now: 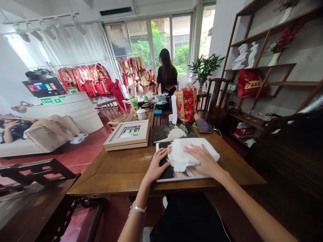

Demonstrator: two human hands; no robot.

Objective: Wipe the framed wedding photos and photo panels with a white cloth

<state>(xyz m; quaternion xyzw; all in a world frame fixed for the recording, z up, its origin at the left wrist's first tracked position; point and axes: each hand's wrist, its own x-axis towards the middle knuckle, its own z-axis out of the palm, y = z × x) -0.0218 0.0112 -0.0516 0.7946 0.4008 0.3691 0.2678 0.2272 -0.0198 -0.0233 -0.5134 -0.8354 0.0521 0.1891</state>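
A photo panel (181,175) with a printed portrait lies flat at the near edge of the wooden table (121,168). Spread over its upper right is a white cloth (184,154), folded and soft-looking. My right hand (199,155) rests flat on the cloth, fingers stretched out. At the panel's left edge lies my left hand (158,163), thumb apart from the fingers, pressing on the picture. Just beyond is a second dark photo panel (161,131), partly covered by the first. Framed photos (128,134) are stacked to the left.
A phone (205,126) with a white cable lies at the right. Farther back stand a red and tan paper bag (188,104), a white lidded cup (141,113) and a green bottle (134,103). A person in black (166,72) stands at the far end; another reclines on a sofa (47,137).
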